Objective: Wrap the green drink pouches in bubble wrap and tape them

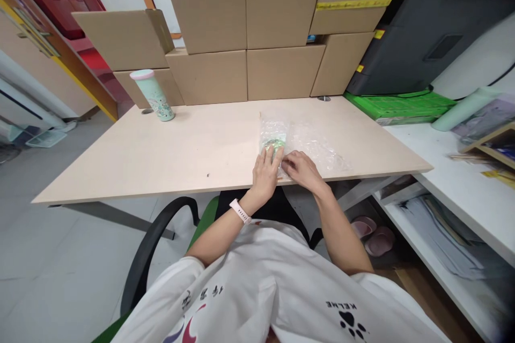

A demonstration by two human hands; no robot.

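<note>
A small clear plastic bag (273, 131) with something green inside lies near the front edge of the pale wooden desk (181, 144). My left hand (266, 171) rests flat on the bag's near end, fingers stretched over the green item. My right hand (301, 169) sits just to the right, its fingers curled and pressed onto the bag's bottom edge. More clear plastic wrapping (322, 150) spreads out to the right of the bag. A white watch band is on my left wrist.
A mint green tumbler (153, 94) stands at the desk's back left. Stacked cardboard boxes (245, 37) line the back edge. A green crate (398, 107) and black case (422, 27) sit right. A white shelf unit (462, 193) stands alongside; slippers (372, 233) lie below.
</note>
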